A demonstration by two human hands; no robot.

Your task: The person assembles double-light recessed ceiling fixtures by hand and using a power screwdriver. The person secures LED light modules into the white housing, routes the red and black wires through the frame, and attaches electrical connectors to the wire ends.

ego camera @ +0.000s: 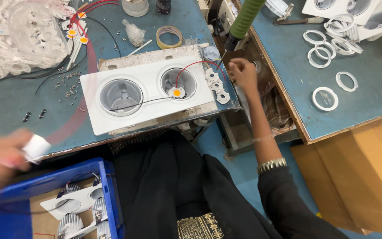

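Note:
A white twin-hole light housing (149,95) lies on the blue bench in front of me. A small orange LED chip (177,92) with a red wire sits in its right-hand cup. My right hand (243,74) reaches past the housing's right end, fingers curled near the tip of a hanging green-handled screwdriver (244,22); whether it holds anything I cannot tell. My left hand (3,152) is blurred at the lower left, closed on a small white piece (36,147) above a blue crate (45,194).
Loose screws (65,84) and red-black wires lie left of the housing. A tape roll (169,37) and a bag of white parts (18,40) sit at the back. White rings (326,53) cover the right-hand bench. The crate holds finished housings (74,206).

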